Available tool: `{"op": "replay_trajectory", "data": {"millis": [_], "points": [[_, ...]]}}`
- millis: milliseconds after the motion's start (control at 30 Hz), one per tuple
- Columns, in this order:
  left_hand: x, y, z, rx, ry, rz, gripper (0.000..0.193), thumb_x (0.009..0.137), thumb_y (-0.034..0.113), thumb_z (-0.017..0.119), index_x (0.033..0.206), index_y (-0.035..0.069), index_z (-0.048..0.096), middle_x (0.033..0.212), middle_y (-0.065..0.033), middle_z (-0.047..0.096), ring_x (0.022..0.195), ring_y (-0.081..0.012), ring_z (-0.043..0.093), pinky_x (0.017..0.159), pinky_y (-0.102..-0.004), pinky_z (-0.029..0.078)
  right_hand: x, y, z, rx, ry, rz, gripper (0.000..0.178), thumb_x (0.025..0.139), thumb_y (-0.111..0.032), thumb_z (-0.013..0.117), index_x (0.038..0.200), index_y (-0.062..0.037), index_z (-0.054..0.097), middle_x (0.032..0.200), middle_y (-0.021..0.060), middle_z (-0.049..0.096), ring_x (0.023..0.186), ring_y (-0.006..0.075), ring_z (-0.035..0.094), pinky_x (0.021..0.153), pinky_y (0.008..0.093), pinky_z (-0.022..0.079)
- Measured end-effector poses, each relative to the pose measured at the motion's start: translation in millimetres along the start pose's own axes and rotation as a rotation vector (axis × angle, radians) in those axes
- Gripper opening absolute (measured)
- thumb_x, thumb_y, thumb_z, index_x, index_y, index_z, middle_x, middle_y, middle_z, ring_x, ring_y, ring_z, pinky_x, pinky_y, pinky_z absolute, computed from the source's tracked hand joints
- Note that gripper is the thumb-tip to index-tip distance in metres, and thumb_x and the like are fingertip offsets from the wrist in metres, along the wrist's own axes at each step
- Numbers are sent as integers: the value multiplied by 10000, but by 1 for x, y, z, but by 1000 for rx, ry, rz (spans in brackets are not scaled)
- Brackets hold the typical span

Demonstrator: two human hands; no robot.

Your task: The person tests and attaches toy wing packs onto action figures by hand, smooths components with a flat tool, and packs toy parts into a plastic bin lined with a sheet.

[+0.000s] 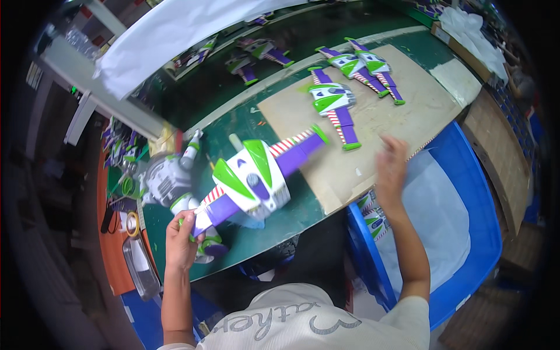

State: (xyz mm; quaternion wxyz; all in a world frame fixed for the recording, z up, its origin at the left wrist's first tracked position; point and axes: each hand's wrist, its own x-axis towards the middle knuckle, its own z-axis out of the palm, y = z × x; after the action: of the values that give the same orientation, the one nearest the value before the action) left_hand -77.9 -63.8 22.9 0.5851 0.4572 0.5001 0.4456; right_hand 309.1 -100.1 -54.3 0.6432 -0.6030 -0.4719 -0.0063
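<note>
By one purple wing tip, my left hand grips a toy wing pack in white, green and purple with red-striped edges. It is raised over the green tabletop, its other wing pointing to the far right. My right hand, somewhat blurred, is in the air above the board's near right edge, fingers loosely apart and nothing visible in them. A white and grey toy figure lies on the table beyond my left hand, partly hidden by it and the wing pack. Nearest my right hand on the board rests another wing pack.
Two more wing packs lie overlapping farther back on the tan board. A blue bin beside the table holds white sheeting and several wing packs. Tape and a metal tray are at the left. White sheeting hangs at the back.
</note>
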Motion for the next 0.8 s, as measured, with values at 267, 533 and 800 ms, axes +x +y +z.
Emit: {"op": "replay_trajectory", "data": {"millis": [267,533,800], "points": [[-6,11,-38,321,259,276,376,949,402,399,744,98,481,606,23,429,474,-36,371,391,-204,285,-15,-105,123,454,-664,252,303,957,-258,433,957,-4,598,608,-11,410,590,54,386,521,232,331],[-11,29,-123,319,109,454,383,957,284,404,661,42,435,606,27,374,548,-53,345,478,-249,287,-1,-221,184,253,-1390,-246,532,716,-236,722,1155,5,540,1065,152,602,915,272,610,831,328,470],[3,-9,-74,-335,131,624,457,988,421,201,1165,27,351,1227,-160,458,1134,-218,455,982,-344,342,-63,-241,227,775,-1155,357,339,801,-149,689,1056,27,554,947,96,635,849,120,600,749,263,490]]}}
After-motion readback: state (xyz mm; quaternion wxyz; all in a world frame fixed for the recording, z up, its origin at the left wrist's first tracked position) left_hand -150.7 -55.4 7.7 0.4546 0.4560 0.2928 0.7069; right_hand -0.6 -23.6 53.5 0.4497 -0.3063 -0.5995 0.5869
